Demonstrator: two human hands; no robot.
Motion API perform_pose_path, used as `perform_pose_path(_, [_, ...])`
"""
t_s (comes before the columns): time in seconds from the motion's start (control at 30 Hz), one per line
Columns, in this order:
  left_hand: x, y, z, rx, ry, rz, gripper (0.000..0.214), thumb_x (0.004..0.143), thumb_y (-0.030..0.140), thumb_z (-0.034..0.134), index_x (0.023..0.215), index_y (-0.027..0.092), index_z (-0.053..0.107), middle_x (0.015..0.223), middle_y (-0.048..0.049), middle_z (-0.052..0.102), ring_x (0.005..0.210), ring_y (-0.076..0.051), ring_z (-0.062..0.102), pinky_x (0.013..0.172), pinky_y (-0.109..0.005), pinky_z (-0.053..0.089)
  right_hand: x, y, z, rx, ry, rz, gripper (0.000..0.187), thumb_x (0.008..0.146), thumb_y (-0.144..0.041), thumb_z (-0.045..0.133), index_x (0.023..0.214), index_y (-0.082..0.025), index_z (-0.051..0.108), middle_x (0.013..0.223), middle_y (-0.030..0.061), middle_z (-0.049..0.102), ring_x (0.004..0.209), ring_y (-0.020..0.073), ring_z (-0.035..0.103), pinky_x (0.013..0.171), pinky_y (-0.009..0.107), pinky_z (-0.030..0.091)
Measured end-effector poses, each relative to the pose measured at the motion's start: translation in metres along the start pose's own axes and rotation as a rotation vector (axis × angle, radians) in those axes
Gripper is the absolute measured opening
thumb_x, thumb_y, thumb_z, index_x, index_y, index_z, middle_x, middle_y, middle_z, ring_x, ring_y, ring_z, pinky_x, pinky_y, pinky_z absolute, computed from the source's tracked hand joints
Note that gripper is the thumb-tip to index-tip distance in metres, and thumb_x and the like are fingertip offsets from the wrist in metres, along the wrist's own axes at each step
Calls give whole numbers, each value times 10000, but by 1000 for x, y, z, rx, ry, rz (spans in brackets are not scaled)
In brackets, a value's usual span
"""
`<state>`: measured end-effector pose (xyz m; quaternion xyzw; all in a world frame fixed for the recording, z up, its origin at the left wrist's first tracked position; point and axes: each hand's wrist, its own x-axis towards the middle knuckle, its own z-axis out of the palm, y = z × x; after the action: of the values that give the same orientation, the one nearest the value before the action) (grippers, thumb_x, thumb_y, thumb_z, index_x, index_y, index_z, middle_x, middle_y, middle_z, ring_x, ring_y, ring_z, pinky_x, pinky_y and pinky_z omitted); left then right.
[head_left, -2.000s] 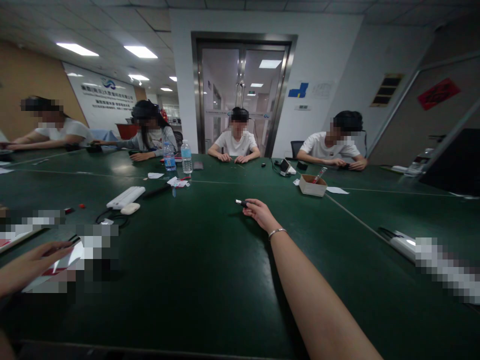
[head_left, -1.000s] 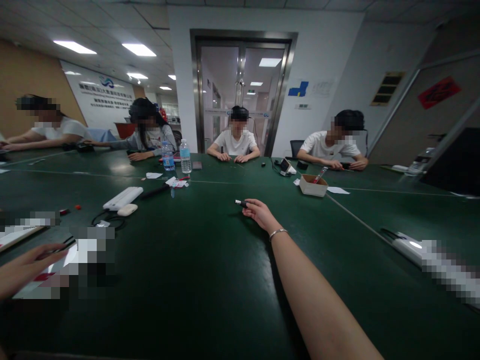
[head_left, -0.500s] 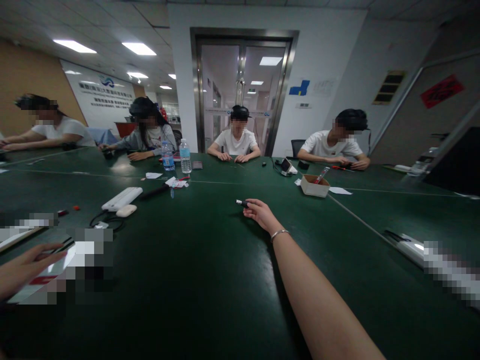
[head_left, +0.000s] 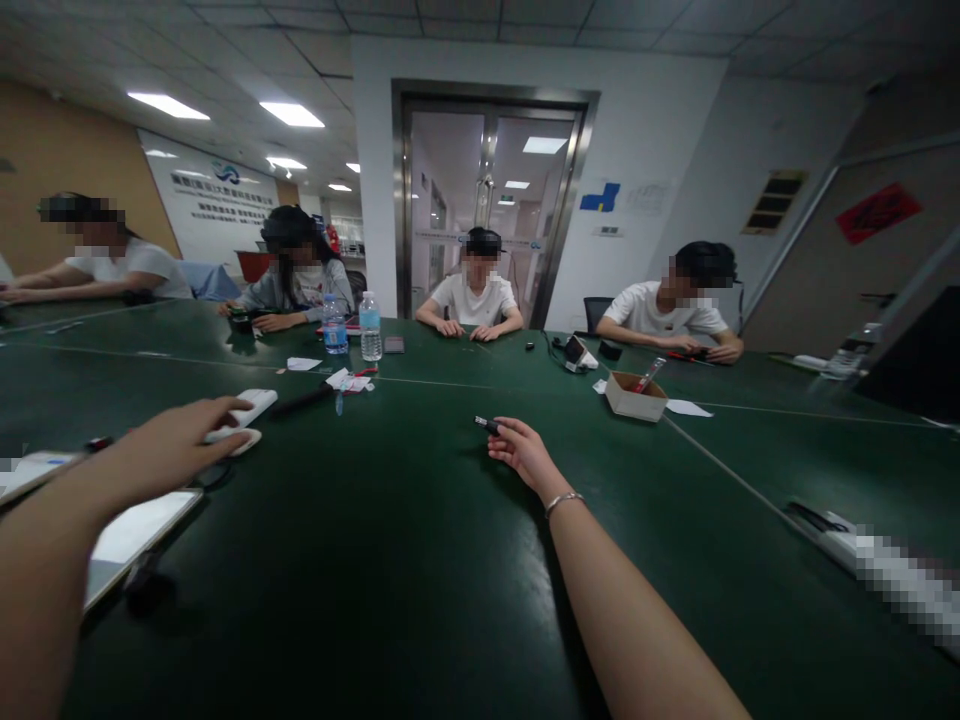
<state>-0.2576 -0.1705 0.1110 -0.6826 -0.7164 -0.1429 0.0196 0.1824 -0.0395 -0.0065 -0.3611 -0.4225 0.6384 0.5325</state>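
My right hand [head_left: 520,452] is closed over the middle of the green table [head_left: 360,560], gripping a small black stick with a silver metal tip [head_left: 486,425] that points left. On the left, my left hand [head_left: 184,440] reaches out with thumb and fingers apart. It is over a white rectangular block [head_left: 259,404] and a small rounded white case [head_left: 250,440]; whether it touches them I cannot tell. Under my left forearm lies a flat tablet-like thing [head_left: 142,530] with a bright face. A dark cable [head_left: 216,477] shows in part beside the hand.
Two water bottles [head_left: 370,328] stand farther back, with scraps of paper [head_left: 349,381] in front of them. A small open box [head_left: 636,398] holding a red-and-clear item is at the back right. Several people sit across the table, including a person in white [head_left: 480,290]. Another pale device [head_left: 892,570] lies far right.
My left hand has moved forward and right, from the tablet-like thing to the white block and case. The right hand still holds the black stick. The view has tilted up slightly.
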Motion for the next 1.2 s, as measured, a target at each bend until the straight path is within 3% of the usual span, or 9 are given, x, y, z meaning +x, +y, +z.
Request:
perform_pose_path(0.13, [20, 118, -1, -38, -99, 368, 430, 767, 436, 441, 1130, 220, 520, 1131, -34, 568, 1030, -191, 514, 899, -335, 377, -2, 0, 2, -18, 4, -24, 193, 823, -84, 522, 1011, -125, 541, 650, 50, 616, 562, 136, 615, 557, 260, 558])
perform_pose_path(0.27, [27, 196, 44, -226, -87, 616, 499, 768, 386, 491, 1241, 245, 421, 1219, -64, 480, 1111, -208, 458, 947, -335, 344, -3, 0, 3, -51, 13, -30, 187, 812, -83, 529, 994, -122, 546, 639, 47, 614, 533, 125, 603, 541, 246, 555])
perform_pose_path(0.37, [45, 233, 89, -398, -8, 589, 584, 749, 386, 536, 1287, 244, 360, 1242, -90, 428, 1140, -235, 431, 974, -364, 319, -3, 0, 3, -51, -10, -40, 181, 810, -88, 528, 987, -127, 540, 636, 44, 613, 529, 126, 603, 529, 242, 549])
perform_pose_path(0.47, [75, 259, 131, -676, -36, 432, 589, 745, 424, 548, 1269, 219, 374, 1186, -116, 452, 1091, -232, 468, 949, -370, 348, -3, -1, 4, -46, -22, -40, 180, 808, -98, 535, 984, -134, 533, 637, 36, 609, 529, 128, 603, 525, 250, 548])
perform_pose_path(0.6, [102, 273, 174, -1063, -39, 23, 461, 817, 421, 450, 1197, 162, 423, 1070, -127, 528, 953, -193, 532, 827, -334, 431, -2, -3, 5, -64, 0, -30, 183, 814, -105, 529, 994, -137, 529, 639, 31, 607, 521, 127, 602, 503, 248, 545])
perform_pose_path(0.67, [101, 272, 189, -1163, -10, -52, 401, 838, 394, 417, 1172, 174, 441, 1051, -112, 542, 876, -167, 552, 741, -297, 459, -3, -3, 6, -73, 11, -30, 182, 814, -105, 530, 993, -139, 531, 636, 26, 604, 520, 127, 604, 496, 244, 544])
perform_pose_path(0.87, [79, 262, 201, -1275, -51, 76, 316, 843, 359, 404, 1098, 200, 502, 1009, -75, 557, 724, -123, 584, 555, -217, 474, -4, -2, 9, -121, -18, -37, 158, 793, -89, 560, 945, -132, 550, 618, 11, 587, 491, 114, 592, 485, 223, 536])
perform_pose_path(1.03, [76, 260, 197, -1207, -4, 147, 228, 801, 287, 482, 978, 173, 570, 877, -59, 589, 702, -125, 579, 557, -219, 482, -3, -1, 8, -135, -43, -35, 155, 777, -96, 595, 924, -133, 564, 623, 10, 582, 486, 107, 587, 482, 215, 535])
perform_pose_path(1.2, [77, 255, 196, -1155, 38, 160, 246, 774, 333, 527, 960, 181, 581, 842, -49, 607, 729, -137, 575, 619, -248, 479, -1, 1, 6, -150, -59, -44, 169, 778, -100, 602, 939, -139, 570, 647, 10, 584, 499, 102, 591, 487, 211, 541])
